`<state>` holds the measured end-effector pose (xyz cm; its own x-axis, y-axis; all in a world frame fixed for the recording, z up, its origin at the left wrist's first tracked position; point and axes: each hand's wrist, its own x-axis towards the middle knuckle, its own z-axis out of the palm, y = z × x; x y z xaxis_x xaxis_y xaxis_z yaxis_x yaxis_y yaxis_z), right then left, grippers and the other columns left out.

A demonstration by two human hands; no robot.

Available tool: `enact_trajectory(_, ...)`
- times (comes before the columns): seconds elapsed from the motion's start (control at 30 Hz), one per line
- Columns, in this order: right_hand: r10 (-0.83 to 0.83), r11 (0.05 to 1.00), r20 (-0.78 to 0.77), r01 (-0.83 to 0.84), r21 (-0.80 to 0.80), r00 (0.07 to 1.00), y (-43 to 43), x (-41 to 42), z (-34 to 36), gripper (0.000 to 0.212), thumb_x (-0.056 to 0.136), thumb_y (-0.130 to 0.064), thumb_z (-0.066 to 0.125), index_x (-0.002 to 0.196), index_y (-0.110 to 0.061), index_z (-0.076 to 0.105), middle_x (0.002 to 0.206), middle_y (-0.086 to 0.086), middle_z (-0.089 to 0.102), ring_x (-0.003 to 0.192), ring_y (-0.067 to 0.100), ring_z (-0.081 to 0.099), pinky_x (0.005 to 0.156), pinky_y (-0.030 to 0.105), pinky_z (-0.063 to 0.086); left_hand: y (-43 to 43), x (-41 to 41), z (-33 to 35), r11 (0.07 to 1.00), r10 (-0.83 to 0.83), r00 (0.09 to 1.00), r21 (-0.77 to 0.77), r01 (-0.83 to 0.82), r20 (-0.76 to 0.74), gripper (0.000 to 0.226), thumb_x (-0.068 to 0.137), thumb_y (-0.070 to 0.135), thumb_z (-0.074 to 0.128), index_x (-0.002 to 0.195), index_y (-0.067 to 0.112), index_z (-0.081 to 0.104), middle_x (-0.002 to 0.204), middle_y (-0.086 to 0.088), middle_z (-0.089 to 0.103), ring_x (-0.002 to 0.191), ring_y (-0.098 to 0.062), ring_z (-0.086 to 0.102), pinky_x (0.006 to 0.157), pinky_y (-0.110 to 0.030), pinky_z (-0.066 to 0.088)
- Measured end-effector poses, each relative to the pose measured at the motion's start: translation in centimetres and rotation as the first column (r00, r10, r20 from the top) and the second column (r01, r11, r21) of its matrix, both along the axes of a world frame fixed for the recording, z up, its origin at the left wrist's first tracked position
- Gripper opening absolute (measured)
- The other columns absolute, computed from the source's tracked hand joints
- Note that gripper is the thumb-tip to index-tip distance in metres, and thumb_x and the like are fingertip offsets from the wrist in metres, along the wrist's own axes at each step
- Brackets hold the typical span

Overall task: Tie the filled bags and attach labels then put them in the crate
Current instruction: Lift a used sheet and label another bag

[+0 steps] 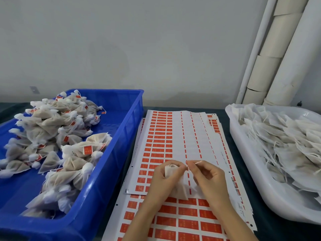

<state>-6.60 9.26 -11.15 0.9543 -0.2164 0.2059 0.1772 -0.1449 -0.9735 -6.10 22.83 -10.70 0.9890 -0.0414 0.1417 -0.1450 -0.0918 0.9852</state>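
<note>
Hands meet over a stack of label sheets as a person works on one small filled bag. The left hand [161,181] curls round the bag [175,186], holding its gathered neck upward, while the right hand [210,178] pinches the thin drawstring [198,162] just right of that neck, thumb and forefinger closed tight on it. Whether a label sits on the string cannot be made out.

Directly beneath the grip lie the label sheets [173,136], rows of red stickers with several columns peeled bare. Left of the grip stands the blue crate [132,122], holding a heap of tied, labelled bags [78,153]. To the right is a white tray [246,171] of bags with loose strings [278,136].

The bag looks light and soft, a thin mesh pouch whose loose filling would likely slump and shift under pressure. It is probably best held at the neck, just below the string, so nothing spills while the knot is drawn. The string looks fine and easy to lose, calling for a fingertip pinch close to the neck.
</note>
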Motion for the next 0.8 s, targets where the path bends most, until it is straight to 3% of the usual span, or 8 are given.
enact_trajectory(0.1, 0.028, 1.0, -0.039, -0.028, 0.003, 0.999, 0.2, 0.0, 0.0, 0.024, 0.072, -0.049, 0.061, 0.08, -0.029, 0.072, 0.069, -0.016, 0.069, 0.068, 0.002, 0.064, 0.055, 0.007, 0.047, 0.1, 0.1, 0.0, 0.998, 0.031, 0.995, -0.044, -0.036, -0.098, 0.015, 0.083, 0.031, 0.07, 0.073, 0.041, 0.068, 0.08, 0.018, 0.066, 0.085, -0.008, 0.064, 0.064, -0.015, 0.051)
enact_trajectory(0.23, 0.039, 0.999, -0.083, -0.036, 0.036, 0.996, 0.1, 0.0, 0.0, 0.023, 0.073, -0.046, 0.061, 0.076, -0.027, 0.073, 0.067, -0.011, 0.07, 0.063, 0.007, 0.063, 0.053, 0.009, 0.048, 0.3, 0.0, 0.9, 0.975, -0.085, 0.985, -0.217, 0.051, -0.15, 0.009, 0.067, 0.028, 0.062, 0.06, 0.029, 0.069, 0.083, -0.007, 0.065, 0.084, -0.024, 0.062, 0.078, -0.038, 0.054)
enact_trajectory(0.37, 0.007, 0.998, -0.109, 0.0, 0.066, 0.994, -0.1, 0.2, 0.3, 0.025, 0.072, -0.047, 0.061, 0.077, -0.026, 0.074, 0.069, -0.01, 0.071, 0.063, 0.009, 0.062, 0.054, 0.012, 0.05, 0.6, 0.0, 1.2, 0.948, -0.111, 0.979, -0.313, 0.053, -0.17, 0.01, 0.063, 0.027, 0.058, 0.064, 0.021, 0.066, 0.08, -0.011, 0.063, 0.077, -0.021, 0.059, 0.076, -0.036, 0.052)
enact_trajectory(0.47, -0.036, 0.997, -0.116, 0.044, 0.066, 0.993, -0.4, 0.2, 0.5, 0.025, 0.074, -0.047, 0.06, 0.078, -0.026, 0.074, 0.068, -0.01, 0.07, 0.064, 0.014, 0.062, 0.058, 0.017, 0.048, 0.6, 0.1, 1.0, 0.952, -0.078, 0.965, -0.305, -0.003, -0.251, 0.016, 0.055, 0.029, 0.061, 0.065, 0.017, 0.063, 0.089, -0.015, 0.057, 0.086, -0.026, 0.053, 0.085, -0.041, 0.05)
enact_trajectory(0.53, -0.066, 0.995, -0.124, 0.075, 0.07, 0.99, -0.6, 0.2, 0.5, 0.022, 0.079, -0.043, 0.061, 0.078, -0.025, 0.074, 0.068, -0.009, 0.07, 0.064, 0.015, 0.062, 0.059, 0.018, 0.047, 0.6, 0.3, 0.9, 0.93, -0.075, 0.954, -0.366, -0.038, -0.29, 0.01, 0.06, 0.029, 0.061, 0.06, 0.02, 0.066, 0.083, -0.012, 0.059, 0.085, -0.025, 0.053, 0.089, -0.044, 0.049)
enact_trajectory(0.63, -0.114, 0.989, -0.136, 0.126, 0.079, 0.984, -0.9, 0.3, 0.4, 0.017, 0.083, -0.038, 0.063, 0.078, -0.025, 0.074, 0.068, -0.011, 0.07, 0.062, 0.012, 0.062, 0.05, 0.013, 0.045, 0.9, 0.7, 0.6, 0.871, -0.112, 0.953, -0.49, -0.043, -0.282, 0.023, 0.073, 0.025, 0.053, 0.056, 0.022, 0.069, 0.064, -0.006, 0.059, 0.068, -0.018, 0.054, 0.079, -0.039, 0.048)
enact_trajectory(0.8, -0.162, 0.979, -0.117, 0.174, 0.105, 0.98, -1.1, 0.3, 0.4, 0.016, 0.084, -0.036, 0.063, 0.078, -0.025, 0.074, 0.067, -0.009, 0.07, 0.063, 0.011, 0.063, 0.048, 0.012, 0.047, 1.1, 0.3, 0.3, 0.86, -0.125, 0.97, -0.511, 0.002, -0.207, 0.023, 0.072, 0.036, 0.053, 0.064, 0.02, 0.068, 0.067, -0.009, 0.06, 0.066, -0.017, 0.056, 0.074, -0.034, 0.05)
